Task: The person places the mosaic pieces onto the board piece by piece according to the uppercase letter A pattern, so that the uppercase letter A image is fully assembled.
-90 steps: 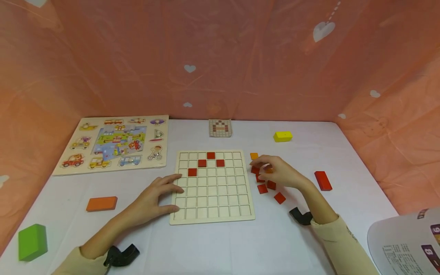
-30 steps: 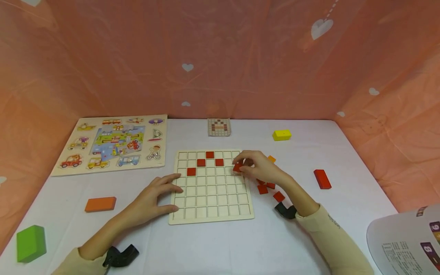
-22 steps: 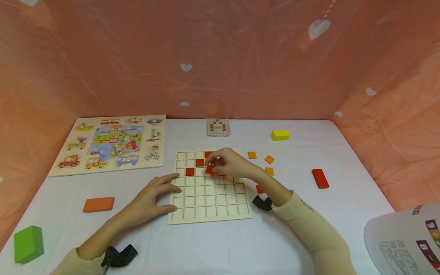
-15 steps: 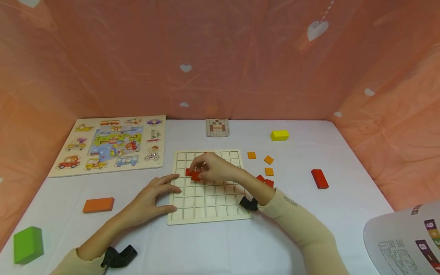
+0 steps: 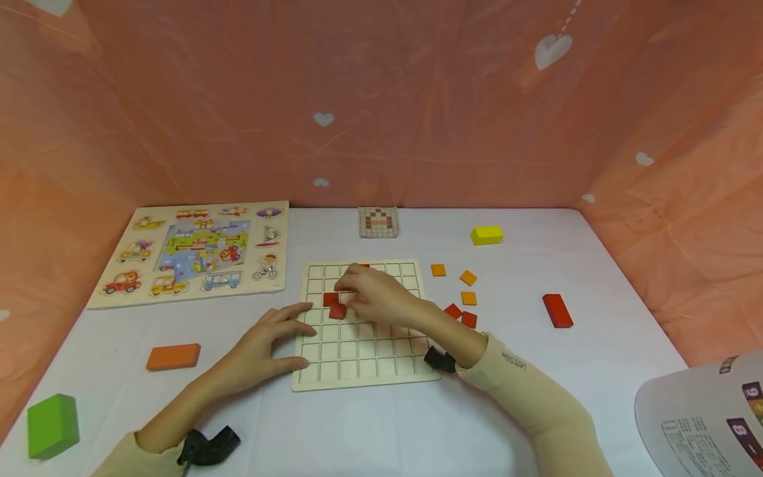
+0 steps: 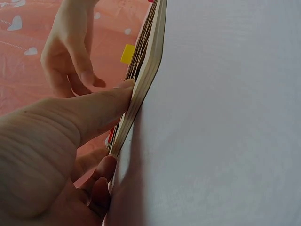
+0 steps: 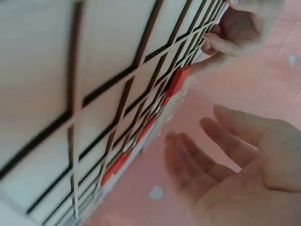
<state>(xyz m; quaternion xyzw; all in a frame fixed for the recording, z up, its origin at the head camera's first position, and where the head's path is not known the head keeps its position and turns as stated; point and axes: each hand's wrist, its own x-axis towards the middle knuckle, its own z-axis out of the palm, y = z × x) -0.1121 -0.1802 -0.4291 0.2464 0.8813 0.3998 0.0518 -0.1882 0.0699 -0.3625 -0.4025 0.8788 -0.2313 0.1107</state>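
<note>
The right hand (image 5: 378,295) is over the grid board (image 5: 366,349), its fingers loosely bent and gripping nothing. Just beside its fingertips, on the board's upper left part, a red tile (image 5: 337,311) lies askew across the grid lines, against a squarely set red tile (image 5: 330,299). The left hand (image 5: 268,341) rests spread along the board's left edge, bracing it rather than clasping it.

To finish this placement well, I would turn the askew tile parallel to the grid lines, slide it until all its edges clear the ridges, then press its middle lightly with one fingertip so its neighbour isn't nudged. The left hand should keep the board from skating on the cloth.

Right of the board lie three small orange tiles (image 5: 469,298) and two visible loose red tiles (image 5: 469,320). Beyond the board stands a pattern card (image 5: 378,222), its squares too small to read surely. The vehicle puzzle (image 5: 134,285) is at the board's far left.

From the head, the right hand covers part of the upper rows; the right wrist view shows more red along the grid there, and the askew tile standing proud of the cells. The left wrist view alone shows the board's layered side, with fingertips touching it.
</note>
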